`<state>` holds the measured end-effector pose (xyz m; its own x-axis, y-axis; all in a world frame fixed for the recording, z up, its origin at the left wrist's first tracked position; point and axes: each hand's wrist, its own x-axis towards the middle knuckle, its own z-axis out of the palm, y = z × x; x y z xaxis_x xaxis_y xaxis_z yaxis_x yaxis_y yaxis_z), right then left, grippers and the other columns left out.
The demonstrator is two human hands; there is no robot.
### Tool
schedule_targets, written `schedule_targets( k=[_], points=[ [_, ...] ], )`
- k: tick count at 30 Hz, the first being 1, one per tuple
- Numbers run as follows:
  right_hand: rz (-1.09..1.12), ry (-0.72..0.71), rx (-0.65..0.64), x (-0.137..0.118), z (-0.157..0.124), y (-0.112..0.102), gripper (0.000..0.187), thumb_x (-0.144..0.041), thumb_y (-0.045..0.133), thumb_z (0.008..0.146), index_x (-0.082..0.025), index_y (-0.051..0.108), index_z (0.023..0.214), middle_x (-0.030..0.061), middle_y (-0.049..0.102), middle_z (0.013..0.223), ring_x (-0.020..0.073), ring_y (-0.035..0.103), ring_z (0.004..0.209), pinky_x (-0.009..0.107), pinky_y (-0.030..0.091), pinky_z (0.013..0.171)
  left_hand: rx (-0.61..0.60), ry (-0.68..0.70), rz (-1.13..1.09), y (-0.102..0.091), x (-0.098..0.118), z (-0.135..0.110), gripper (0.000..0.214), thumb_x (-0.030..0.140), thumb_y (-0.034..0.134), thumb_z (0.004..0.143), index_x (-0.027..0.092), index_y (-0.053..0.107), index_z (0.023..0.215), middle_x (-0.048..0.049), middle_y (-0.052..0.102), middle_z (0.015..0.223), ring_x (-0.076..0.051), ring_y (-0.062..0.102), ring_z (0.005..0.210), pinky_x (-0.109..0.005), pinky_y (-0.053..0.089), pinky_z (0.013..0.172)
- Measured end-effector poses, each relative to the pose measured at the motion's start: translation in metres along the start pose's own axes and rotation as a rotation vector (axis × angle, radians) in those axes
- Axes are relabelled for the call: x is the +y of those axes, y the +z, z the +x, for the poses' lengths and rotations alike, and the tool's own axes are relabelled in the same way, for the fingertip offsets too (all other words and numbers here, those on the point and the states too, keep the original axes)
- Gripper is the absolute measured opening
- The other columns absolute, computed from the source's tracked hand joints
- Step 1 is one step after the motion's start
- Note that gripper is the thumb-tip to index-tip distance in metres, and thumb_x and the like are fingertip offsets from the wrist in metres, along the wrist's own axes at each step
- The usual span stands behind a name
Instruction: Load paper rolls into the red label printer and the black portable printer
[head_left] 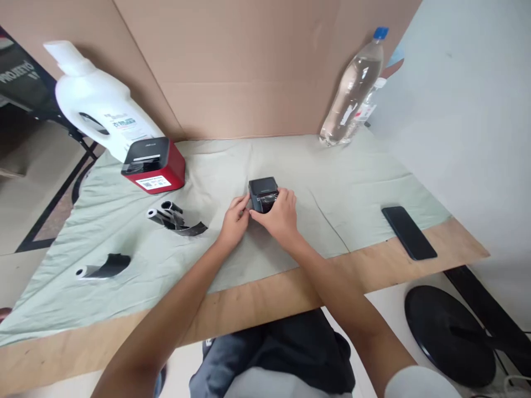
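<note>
A small black box-shaped device [263, 190] sits on the pale green cloth [352, 188] near the table's middle. My right hand [281, 215] curls round its right and front side, gripping it. My left hand [234, 221] touches its left lower corner with the fingertips pinched against it. What lies under the fingers is hidden.
A red and black label printer [154, 165] and a white jug [97, 105] stand at the back left. Black ribbon rolls [174, 217] and another roll [103, 267] lie at the left. A clear water bottle [352, 91] stands at the back right, a black phone [409, 232] at the right.
</note>
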<state>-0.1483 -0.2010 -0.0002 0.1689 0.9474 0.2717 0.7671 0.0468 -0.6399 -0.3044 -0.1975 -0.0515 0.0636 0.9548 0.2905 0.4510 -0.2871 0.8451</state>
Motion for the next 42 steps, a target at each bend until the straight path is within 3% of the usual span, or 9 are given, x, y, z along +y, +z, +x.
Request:
schedule_targets(
  k=[3, 8, 18, 26, 31, 35, 38, 42],
  points=[
    [-0.015, 0.029, 0.041, 0.004, -0.002, 0.005, 0.082, -0.044, 0.094, 0.062, -0.016, 0.047, 0.123, 0.0186, 0.058, 0.124, 0.0369, 0.053, 0.122, 0.053, 0.047, 0.107, -0.050, 0.006, 0.149, 0.003, 0.006, 0.001, 0.062, 0.013, 0.045, 0.094, 0.024, 0.060, 0.153, -0.0112, 0.063, 0.148, -0.027, 0.058, 0.137, -0.046, 0.046, 0.118],
    [-0.010, 0.038, 0.039, 0.011, -0.003, 0.013, 0.083, -0.044, 0.093, 0.061, -0.016, 0.046, 0.124, 0.0186, 0.057, 0.124, 0.0380, 0.052, 0.122, 0.055, 0.047, 0.107, -0.082, -0.077, 0.355, 0.004, 0.018, -0.002, 0.063, 0.013, 0.044, 0.094, 0.026, 0.058, 0.155, -0.0098, 0.062, 0.152, -0.033, 0.058, 0.135, -0.052, 0.047, 0.113],
    [-0.022, -0.014, 0.027, 0.020, -0.009, 0.019, 0.086, -0.047, 0.090, 0.066, -0.015, 0.044, 0.131, 0.0201, 0.056, 0.125, 0.0379, 0.053, 0.122, 0.056, 0.048, 0.106, -0.063, -0.099, 0.323, 0.002, 0.018, -0.005, 0.064, 0.012, 0.045, 0.092, 0.025, 0.058, 0.154, -0.0094, 0.064, 0.151, -0.032, 0.060, 0.132, -0.053, 0.045, 0.113],
    [-0.014, -0.138, -0.021, 0.021, -0.016, 0.000, 0.090, -0.034, 0.079, 0.072, -0.016, 0.037, 0.151, 0.0220, 0.048, 0.135, 0.0402, 0.051, 0.126, 0.059, 0.050, 0.104, -0.078, -0.121, 0.326, 0.001, 0.019, -0.003, 0.059, 0.015, 0.044, 0.097, 0.024, 0.057, 0.154, -0.0098, 0.069, 0.142, -0.032, 0.060, 0.128, -0.051, 0.044, 0.112],
    [-0.015, -0.057, -0.139, 0.012, -0.016, -0.020, 0.087, -0.031, 0.070, 0.076, -0.019, 0.037, 0.156, 0.0204, 0.051, 0.135, 0.0367, 0.063, 0.110, 0.050, 0.057, 0.083, -0.111, -0.146, 0.377, 0.000, 0.022, -0.001, 0.058, 0.018, 0.044, 0.099, 0.025, 0.056, 0.155, -0.0103, 0.070, 0.140, -0.034, 0.059, 0.127, -0.051, 0.045, 0.108],
    [-0.038, -0.011, -0.230, 0.007, -0.017, -0.034, 0.098, -0.040, 0.075, 0.077, -0.023, 0.032, 0.163, 0.0191, 0.057, 0.132, 0.0345, 0.068, 0.095, 0.046, 0.056, 0.074, -0.102, -0.150, 0.352, 0.000, 0.021, -0.002, 0.056, 0.020, 0.044, 0.100, 0.027, 0.057, 0.154, -0.0082, 0.071, 0.138, -0.033, 0.060, 0.125, -0.050, 0.045, 0.108],
    [-0.029, -0.009, -0.229, 0.011, -0.012, -0.037, 0.094, -0.055, 0.075, 0.078, -0.023, 0.041, 0.160, 0.0196, 0.061, 0.130, 0.0376, 0.069, 0.098, 0.050, 0.056, 0.079, -0.091, -0.146, 0.347, 0.000, 0.020, -0.002, 0.056, 0.021, 0.045, 0.100, 0.027, 0.057, 0.154, -0.0078, 0.072, 0.137, -0.032, 0.060, 0.123, -0.050, 0.045, 0.109],
    [0.113, 0.015, -0.212, 0.028, 0.003, -0.030, 0.070, -0.063, 0.056, 0.093, -0.018, 0.057, 0.146, 0.0215, 0.067, 0.133, 0.0387, 0.067, 0.117, 0.056, 0.052, 0.100, -0.104, -0.147, 0.380, 0.001, 0.023, -0.001, 0.057, 0.018, 0.046, 0.098, 0.026, 0.058, 0.153, -0.0089, 0.071, 0.138, -0.033, 0.060, 0.123, -0.050, 0.046, 0.107]
  ],
)
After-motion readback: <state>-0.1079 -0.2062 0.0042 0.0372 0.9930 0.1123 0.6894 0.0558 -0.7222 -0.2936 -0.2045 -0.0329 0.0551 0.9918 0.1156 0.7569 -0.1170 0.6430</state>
